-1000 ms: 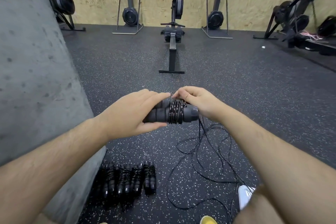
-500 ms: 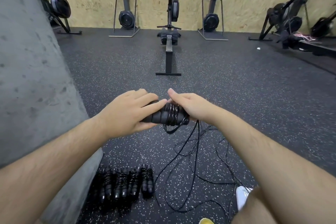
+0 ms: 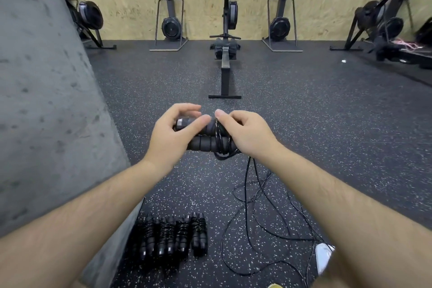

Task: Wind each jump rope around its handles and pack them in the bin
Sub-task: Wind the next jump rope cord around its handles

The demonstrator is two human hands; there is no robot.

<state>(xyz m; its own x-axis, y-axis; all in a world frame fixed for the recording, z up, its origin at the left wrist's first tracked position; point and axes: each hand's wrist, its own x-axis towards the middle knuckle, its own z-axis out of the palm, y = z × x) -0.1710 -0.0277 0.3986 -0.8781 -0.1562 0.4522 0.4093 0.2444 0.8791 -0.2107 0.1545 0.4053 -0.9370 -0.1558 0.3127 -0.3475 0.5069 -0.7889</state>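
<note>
Now at frame centre the left hand (image 3: pixel 173 138) grips the paired handles (image 3: pixel 205 138) while the right hand (image 3: pixel 247 133) pinches the rope (image 3: pixel 257 194), so each wrap wants tension, laid snug beside the last coil, slack trailing lower right.

No text, label, brand or number is readable anywhere here

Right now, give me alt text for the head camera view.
Two bare hands hold a pair of black jump rope handles: left hand grips them, right hand pinches the cord trailing to the floor. Four wound ropes lie below.
</note>
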